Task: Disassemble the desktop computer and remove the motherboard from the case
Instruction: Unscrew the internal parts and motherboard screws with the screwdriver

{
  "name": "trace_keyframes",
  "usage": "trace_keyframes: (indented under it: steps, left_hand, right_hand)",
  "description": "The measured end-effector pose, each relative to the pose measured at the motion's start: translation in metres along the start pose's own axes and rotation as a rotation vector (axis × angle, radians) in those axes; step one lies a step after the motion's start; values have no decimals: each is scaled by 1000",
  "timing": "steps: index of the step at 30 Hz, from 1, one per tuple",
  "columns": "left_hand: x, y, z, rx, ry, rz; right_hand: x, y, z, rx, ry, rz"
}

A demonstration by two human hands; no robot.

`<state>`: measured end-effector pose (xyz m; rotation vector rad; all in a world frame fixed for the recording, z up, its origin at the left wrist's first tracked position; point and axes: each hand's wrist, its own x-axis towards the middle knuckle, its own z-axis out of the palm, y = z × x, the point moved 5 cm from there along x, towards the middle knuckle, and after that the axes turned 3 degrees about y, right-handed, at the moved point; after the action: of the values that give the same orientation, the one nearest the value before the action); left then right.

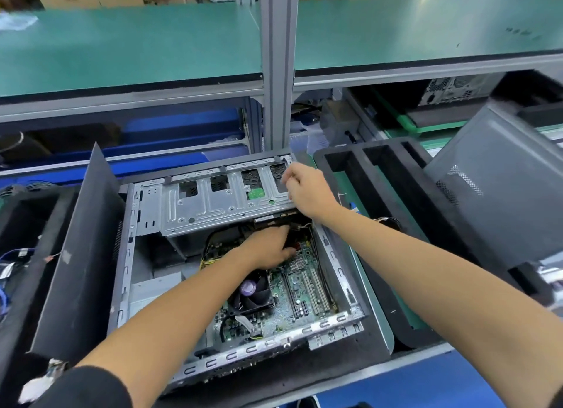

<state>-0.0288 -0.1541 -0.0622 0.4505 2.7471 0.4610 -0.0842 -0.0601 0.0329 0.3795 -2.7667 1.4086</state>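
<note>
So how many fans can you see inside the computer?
1: a black fan with a purple middle sits on the motherboard, just below the left hand. Others may be hidden under the drive cage or the arms.

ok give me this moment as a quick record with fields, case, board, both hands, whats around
case: open computer case, side panel off, on the bench
motherboard: motherboard inside the case, fan on it
drive cage: metal drive cage raised at the far side
left hand: left hand reaching under the cage among cables; grip hidden
right hand: right hand on the cage's right end, fingers curled
around: dark panel leaning at left, black foam tray at right
</note>
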Motion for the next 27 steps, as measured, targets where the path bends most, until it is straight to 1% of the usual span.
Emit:
trace_keyframes:
  steps: [2,4,10,14,23,27]
  left_hand:
    - [9,3,3,-27,11,-42]
    - [18,6,6,-64,21,-66]
    - [43,3,24,-141,-17,-171]
    - [48,-5,28,-205,29,-242]
    - [53,0,29,-283,1,-246]
    - [52,1,28,-227,-5,-269]
  right_hand:
    - [0,-1,7,-187,-52,-97]
    - [0,0,8,-235,-44,-119]
    - [3,0,8,-298,-48,-135]
    - [4,1,11,-346,-52,-148]
    - [8,5,13,-330,-38,-134]
    - [8,6,13,-332,-39,-140]
